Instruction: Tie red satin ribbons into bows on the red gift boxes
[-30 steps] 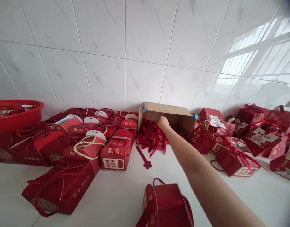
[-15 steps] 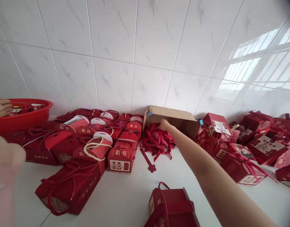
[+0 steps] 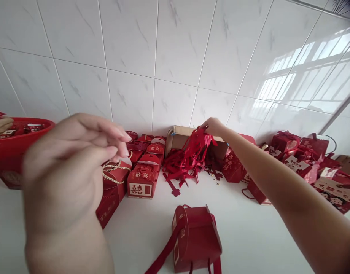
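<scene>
My left hand (image 3: 75, 163) hovers in the near left, its fingers loosely curled and apart from the thumb, with nothing visible between them. Red ribbons (image 3: 192, 152) hang bunched from my right hand (image 3: 213, 127), whose fingers are closed on them over the cardboard box. The lower part of the bunch trails onto the ribbon pile in front. Nearest to me on the table stands a red gift box (image 3: 199, 236) with cord handles and a wide ribbon running down its side. A flat red strip with a flower-shaped end (image 3: 175, 190) lies behind it.
Rows of red gift boxes (image 3: 142, 182) stand at the left, partly behind my left hand. More boxes (image 3: 299, 167) are heaped at the right. An open cardboard box (image 3: 179, 133) sits by the tiled wall. Another person's hand (image 3: 2, 126) is over a red basin (image 3: 35, 133).
My right hand has lifted a bunch of ribbons up from the pile. My left hand has come in from the left edge toward the middle. The view has shifted rightward.
</scene>
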The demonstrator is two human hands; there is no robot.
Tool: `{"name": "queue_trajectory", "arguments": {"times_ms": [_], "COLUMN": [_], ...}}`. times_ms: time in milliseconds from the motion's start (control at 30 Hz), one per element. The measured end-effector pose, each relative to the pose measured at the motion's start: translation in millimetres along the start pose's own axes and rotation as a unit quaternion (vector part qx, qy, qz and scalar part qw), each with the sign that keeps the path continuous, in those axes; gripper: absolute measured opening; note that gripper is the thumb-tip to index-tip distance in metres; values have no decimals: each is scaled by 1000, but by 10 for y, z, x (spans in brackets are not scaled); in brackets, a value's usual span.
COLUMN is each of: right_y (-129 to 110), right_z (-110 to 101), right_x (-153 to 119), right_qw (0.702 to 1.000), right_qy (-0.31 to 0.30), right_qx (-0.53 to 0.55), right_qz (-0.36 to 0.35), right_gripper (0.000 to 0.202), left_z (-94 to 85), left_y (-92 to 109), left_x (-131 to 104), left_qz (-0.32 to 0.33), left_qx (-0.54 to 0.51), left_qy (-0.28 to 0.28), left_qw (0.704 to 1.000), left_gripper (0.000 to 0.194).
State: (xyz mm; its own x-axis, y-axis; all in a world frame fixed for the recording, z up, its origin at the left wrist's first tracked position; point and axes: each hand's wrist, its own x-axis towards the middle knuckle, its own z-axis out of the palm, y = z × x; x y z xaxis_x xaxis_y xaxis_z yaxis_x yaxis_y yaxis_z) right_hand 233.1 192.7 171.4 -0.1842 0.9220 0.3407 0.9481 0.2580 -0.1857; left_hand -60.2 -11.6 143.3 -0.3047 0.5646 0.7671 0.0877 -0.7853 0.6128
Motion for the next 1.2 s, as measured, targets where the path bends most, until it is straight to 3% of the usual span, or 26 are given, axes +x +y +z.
{"name": "queue_trajectory", "arguments": {"times_ms": [67,200,300,367,467,567,633,733,867,1000,1133,1200], "right_y": [-19,-51,-68,-70,-70,-100,-143,-203,-176,-30,35,16], "right_z": [-215,-523,-580,-488,-134,406,791,1284,1589,1382,840,533], "right_x": [-16,-78,-130,-160,-206,-252,-277,-305,-322,-258,-155,-113], "right_qw": [999,995,992,995,997,985,981,980,982,991,997,999], "right_qy": [45,97,116,82,-47,-152,-175,-184,-179,-131,-77,-49], "right_qx": [0,8,31,31,13,-1,-9,-13,-10,1,9,14], "right_qz": [-7,-23,-44,-48,-56,-81,-88,-80,-58,-40,-30,-13], "right_gripper": [34,38,36,34,22,13,10,25,26,27,18,26], "left_z": [86,132,123,109,66,3,-34,-69,-81,-63,-32,-19], "left_y": [-17,-158,-233,-244,-226,-192,-167,-126,-67,-27,-35,-46], "left_x": [3,38,56,68,90,100,89,54,20,18,19,8], "left_qz": [11,-44,-73,-65,-49,-49,-41,-25,19,66,58,39], "left_qx": [7,63,96,96,75,62,66,80,94,90,66,61], "left_qy": [-30,-63,-63,-59,-60,-62,-60,-76,-75,-49,-52,-66], "left_qw": [999,995,991,991,994,995,995,994,993,993,995,995], "left_gripper": [23,22,22,22,21,20,20,21,21,21,24,25]}}
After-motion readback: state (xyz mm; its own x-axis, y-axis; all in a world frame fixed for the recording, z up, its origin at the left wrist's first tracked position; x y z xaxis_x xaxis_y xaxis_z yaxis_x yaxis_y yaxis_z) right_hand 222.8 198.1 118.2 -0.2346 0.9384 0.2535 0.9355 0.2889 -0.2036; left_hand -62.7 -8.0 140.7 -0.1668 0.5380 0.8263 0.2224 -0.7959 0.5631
